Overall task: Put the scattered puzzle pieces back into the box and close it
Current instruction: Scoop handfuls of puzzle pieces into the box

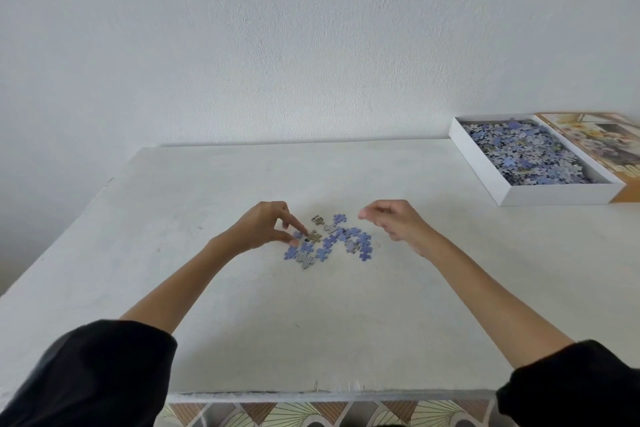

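Observation:
Several loose puzzle pieces (332, 241), mostly blue with a few grey and brown ones, lie in a small cluster at the middle of the white table (242, 305). My left hand (263, 227) sits at the cluster's left edge, its fingertips touching a piece there; whether it grips the piece is unclear. My right hand (398, 220) hovers just right of the cluster, fingers curled and apart, holding nothing. The white box (554, 196), open and full of pieces, stands at the table's far right. Its printed lid (620, 142) lies beside it on the right.
A white wall runs behind the table. The table's near edge (329, 395) crosses the bottom of the view, with patterned floor below it. My black sleeves fill both lower corners.

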